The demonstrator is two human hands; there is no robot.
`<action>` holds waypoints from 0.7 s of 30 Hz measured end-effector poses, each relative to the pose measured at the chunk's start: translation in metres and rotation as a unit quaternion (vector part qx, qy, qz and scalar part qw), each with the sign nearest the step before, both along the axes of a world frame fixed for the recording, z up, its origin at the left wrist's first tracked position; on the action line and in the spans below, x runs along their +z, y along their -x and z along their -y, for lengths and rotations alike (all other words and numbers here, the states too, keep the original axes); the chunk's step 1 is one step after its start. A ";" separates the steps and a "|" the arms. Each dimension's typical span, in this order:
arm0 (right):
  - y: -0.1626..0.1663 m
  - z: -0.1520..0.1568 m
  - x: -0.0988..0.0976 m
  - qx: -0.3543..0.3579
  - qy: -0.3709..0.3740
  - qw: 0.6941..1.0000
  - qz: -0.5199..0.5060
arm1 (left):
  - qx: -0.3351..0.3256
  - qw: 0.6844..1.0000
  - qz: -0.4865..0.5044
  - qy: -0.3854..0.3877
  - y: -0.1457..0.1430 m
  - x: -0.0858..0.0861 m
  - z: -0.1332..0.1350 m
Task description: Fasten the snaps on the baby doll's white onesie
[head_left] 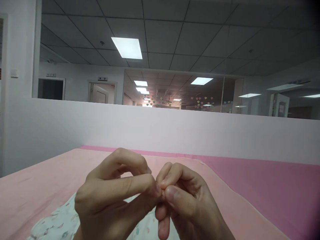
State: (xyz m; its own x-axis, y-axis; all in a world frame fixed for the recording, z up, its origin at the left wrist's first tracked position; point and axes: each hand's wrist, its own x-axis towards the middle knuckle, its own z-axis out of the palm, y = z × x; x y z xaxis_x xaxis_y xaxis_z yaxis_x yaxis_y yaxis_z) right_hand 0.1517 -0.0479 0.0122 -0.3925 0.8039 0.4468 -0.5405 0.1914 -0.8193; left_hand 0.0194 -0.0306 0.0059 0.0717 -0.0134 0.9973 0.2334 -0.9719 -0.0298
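I see both hands raised in front of the camera, meeting at the fingertips; my left hand point(112, 196) has its thumb and forefinger pressed together in a pinch, the other fingers curled above them; my right hand point(182, 200) pinches too, thumb laid against the bent forefinger, the rest folded in toward the palm; the two pinches touch each other at the middle of the view; something very small seems caught between them, but it is hidden by the fingertips and I cannot tell what it is.

Just below the hands lies a white cloth point(58, 223) printed with small coloured shapes; it rests on a pale pink sheet point(37, 186), close to the lower edge of the view, partly hidden behind my left wrist; neither hand touches it as far as I can see.

To the right the sheet overlaps a deeper pink cover point(275, 190); behind both runs a low white wall point(175, 133); above it a glass pane shows a dim office with lit ceiling panels point(127, 47) and doors.
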 end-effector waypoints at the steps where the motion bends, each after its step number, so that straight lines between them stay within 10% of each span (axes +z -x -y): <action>1: 0.000 0.000 0.000 -0.001 0.002 1.000 -0.001 | -0.001 1.000 -0.001 0.004 0.000 0.000 0.000; 21: -0.003 -0.003 0.000 0.019 0.012 1.000 0.013 | 0.005 1.000 -0.003 -0.005 -0.001 0.003 0.001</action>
